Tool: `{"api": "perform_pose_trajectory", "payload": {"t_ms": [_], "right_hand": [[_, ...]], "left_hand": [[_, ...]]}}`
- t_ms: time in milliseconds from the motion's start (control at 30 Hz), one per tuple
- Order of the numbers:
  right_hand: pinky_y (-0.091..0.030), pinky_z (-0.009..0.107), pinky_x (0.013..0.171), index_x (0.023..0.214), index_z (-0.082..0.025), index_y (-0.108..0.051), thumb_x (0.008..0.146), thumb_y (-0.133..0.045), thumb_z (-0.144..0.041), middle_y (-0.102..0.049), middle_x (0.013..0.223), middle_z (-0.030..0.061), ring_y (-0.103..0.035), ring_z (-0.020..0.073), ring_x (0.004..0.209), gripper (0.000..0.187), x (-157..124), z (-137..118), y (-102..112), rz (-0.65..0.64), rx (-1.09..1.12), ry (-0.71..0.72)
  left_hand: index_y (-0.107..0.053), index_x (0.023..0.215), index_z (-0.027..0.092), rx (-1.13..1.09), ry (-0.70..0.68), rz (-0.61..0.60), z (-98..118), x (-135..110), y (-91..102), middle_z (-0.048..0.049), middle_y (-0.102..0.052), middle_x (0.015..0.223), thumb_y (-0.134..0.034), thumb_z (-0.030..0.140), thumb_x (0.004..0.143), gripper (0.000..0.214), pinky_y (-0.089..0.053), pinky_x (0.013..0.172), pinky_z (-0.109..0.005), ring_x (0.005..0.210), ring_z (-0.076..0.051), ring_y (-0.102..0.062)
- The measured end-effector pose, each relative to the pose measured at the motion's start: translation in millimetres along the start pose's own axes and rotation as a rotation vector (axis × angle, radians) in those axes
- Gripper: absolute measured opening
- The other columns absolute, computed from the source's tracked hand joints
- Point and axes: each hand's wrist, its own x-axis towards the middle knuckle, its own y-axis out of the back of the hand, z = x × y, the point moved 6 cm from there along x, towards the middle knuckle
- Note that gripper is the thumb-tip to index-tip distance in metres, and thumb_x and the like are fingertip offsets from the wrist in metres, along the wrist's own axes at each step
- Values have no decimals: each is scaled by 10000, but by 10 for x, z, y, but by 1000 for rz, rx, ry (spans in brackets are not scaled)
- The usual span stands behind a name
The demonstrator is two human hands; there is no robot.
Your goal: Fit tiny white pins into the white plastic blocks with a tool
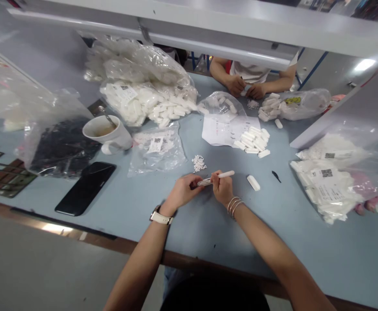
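Observation:
My left hand (183,191), with a white watch strap at the wrist, is closed on one end of a small white oblong plastic part (204,182). My right hand (222,189), wearing thin bracelets, grips a white pen-like tool (227,174) against that part; its tip is hidden by my fingers. Just beyond the left hand lies a small heap of tiny white pieces (198,163). A single white oblong piece (253,182) rests to the right of my right hand, with a small black sliver (276,176) farther right.
A pile of white oblong pieces (255,139) lies partly on a printed sheet (218,129). Plastic bags (156,149) surround the work area, with a mug (118,134) and black phone (85,188) at left. A co-worker's hands (245,87) work across the table.

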Motion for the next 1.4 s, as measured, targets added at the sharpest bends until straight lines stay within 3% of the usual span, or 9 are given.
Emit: {"api": "perform_pose_trajectory", "payload": {"t_ms": [600, 900, 1000, 1233, 1400], "right_hand": [[-368, 259, 553, 712, -183, -564, 1002, -209, -411, -574, 558, 34, -535, 151, 526, 512, 42, -61, 19, -7, -43, 49], [-395, 252, 591, 719, -178, -587, 999, -231, -399, -630, 630, 68, -575, 155, 597, 504, 33, -185, -27, -39, -90, 167], [-401, 253, 591, 717, -176, -589, 998, -228, -409, -625, 625, 66, -575, 156, 598, 513, 20, -157, -21, -25, -68, 142], [-413, 259, 576, 687, -184, -570, 1000, -177, -421, -590, 575, 44, -556, 146, 530, 555, -1, 6, 53, 96, 6, -62], [-402, 265, 572, 677, -188, -565, 999, -197, -428, -584, 562, 42, -549, 153, 525, 545, 17, -6, 33, 76, -10, -32]], "left_hand": [[-637, 805, 177, 7, -8, 2, 22, 9, 7, 17, -573, 652, -618, 180, 741, 67, -395, 541, -228, 569, -110, -491], [-644, 833, 165, 21, -15, 8, -19, 0, -11, 14, -574, 646, -614, 198, 759, 86, -401, 558, -218, 574, -105, -498], [-644, 832, 169, 20, -14, 13, -27, 1, -13, 13, -581, 653, -617, 196, 753, 87, -402, 557, -215, 577, -105, -500], [-641, 814, 182, 6, 1, 1, 14, 3, 5, 21, -563, 644, -644, 201, 747, 70, -405, 551, -220, 574, -109, -502], [-641, 807, 180, 6, 0, 5, 10, 5, 7, 19, -563, 642, -640, 200, 746, 64, -401, 543, -224, 566, -109, -496]]}}
